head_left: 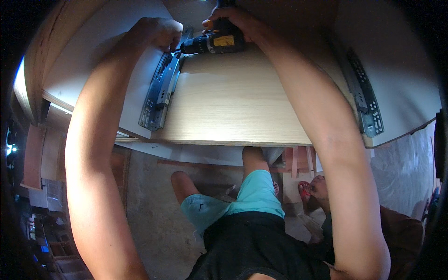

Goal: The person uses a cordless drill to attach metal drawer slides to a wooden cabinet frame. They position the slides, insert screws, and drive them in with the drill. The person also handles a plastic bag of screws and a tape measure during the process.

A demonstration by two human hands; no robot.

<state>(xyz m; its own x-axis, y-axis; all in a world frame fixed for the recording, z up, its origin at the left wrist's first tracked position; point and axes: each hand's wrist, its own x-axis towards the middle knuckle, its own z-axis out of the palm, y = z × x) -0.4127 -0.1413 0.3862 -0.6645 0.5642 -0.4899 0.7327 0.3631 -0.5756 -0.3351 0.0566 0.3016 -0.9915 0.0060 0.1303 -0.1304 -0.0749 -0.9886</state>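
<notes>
Pale wood panel point(238, 102) between white side walls point(401, 70), with a left slide point(161, 98) and a right slide point(366, 95) of perforated metal and a black-and-yellow power drill point(224, 41) held near the left slide's far end.

Little give is to be expected of the slides, whose perforated edges may be sharp to hold. By judgement, the drill is rigid, fairly heavy and weighted toward its body; it is best gripped by the handle, with fingers kept clear of its turning front. Its handle is wrapped by the right hand point(234, 18), fingers curled around it. The left hand point(164, 33) is held, fingers bent, just beside the drill's front end; whether anything is pinched there cannot be told.
</notes>
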